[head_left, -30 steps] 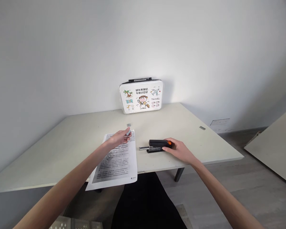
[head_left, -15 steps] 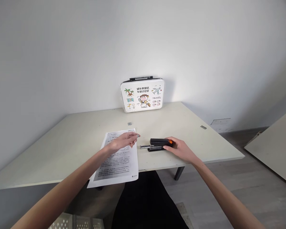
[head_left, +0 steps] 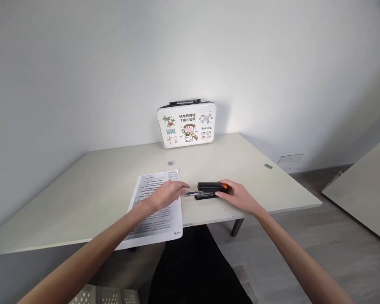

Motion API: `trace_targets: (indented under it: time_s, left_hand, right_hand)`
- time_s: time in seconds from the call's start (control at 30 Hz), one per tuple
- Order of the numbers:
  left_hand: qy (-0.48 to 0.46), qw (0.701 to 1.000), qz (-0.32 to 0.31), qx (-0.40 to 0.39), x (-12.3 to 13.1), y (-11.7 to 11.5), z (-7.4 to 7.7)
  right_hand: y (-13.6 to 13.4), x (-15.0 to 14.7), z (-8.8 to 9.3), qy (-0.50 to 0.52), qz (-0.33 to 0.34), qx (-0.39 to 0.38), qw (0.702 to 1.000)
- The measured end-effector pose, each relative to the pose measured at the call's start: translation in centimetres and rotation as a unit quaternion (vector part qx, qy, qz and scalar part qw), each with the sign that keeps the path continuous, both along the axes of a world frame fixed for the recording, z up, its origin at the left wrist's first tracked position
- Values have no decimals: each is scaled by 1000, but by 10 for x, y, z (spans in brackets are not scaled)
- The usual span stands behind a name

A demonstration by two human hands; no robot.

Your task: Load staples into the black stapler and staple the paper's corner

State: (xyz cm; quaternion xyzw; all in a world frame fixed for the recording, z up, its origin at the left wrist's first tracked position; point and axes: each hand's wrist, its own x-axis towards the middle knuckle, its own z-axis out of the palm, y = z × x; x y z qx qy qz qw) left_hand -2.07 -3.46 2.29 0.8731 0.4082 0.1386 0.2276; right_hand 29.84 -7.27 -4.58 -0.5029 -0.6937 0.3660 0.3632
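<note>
A black stapler (head_left: 209, 187) with an orange patch lies near the table's front edge, its metal staple tray (head_left: 191, 194) sticking out to the left. My right hand (head_left: 237, 195) is closed round the rear end of the stapler. The fingers of my left hand (head_left: 171, 194) are pinched together at the outer end of the tray. A small grey bit like a strip of staples (head_left: 187, 187) shows at these fingertips, mostly hidden. Beneath my left hand and forearm lies a printed sheet of paper (head_left: 158, 219), its lower edge overhanging the table.
At the back of the pale table (head_left: 107, 177), a white case (head_left: 187, 125) with cartoon prints leans against the wall. Small grey strips, like staples, lie on the tabletop: one group (head_left: 170, 163) behind the paper, another (head_left: 268, 166) near the right edge.
My left hand has moved right and slightly down, from above the paper to the end of the stapler's tray. My right hand keeps its hold on the stapler. The view has shifted slightly.
</note>
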Motion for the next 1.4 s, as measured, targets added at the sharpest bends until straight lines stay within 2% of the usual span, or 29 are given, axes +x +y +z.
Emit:
trace_targets:
  time_s: [0.3, 0.63, 1.4]
  left_hand:
    - [-23, 998, 10, 63, 5, 1, -8]
    - [-15, 997, 4, 71, 7, 1, -18]
    - [-8, 996, 14, 88, 11, -2, -24]
  right_hand:
    - [1, 0, 1, 1, -2, 8, 1000]
    - [0, 0, 2, 7, -1, 6, 1000]
    - [2, 0, 1, -6, -10, 6, 1000]
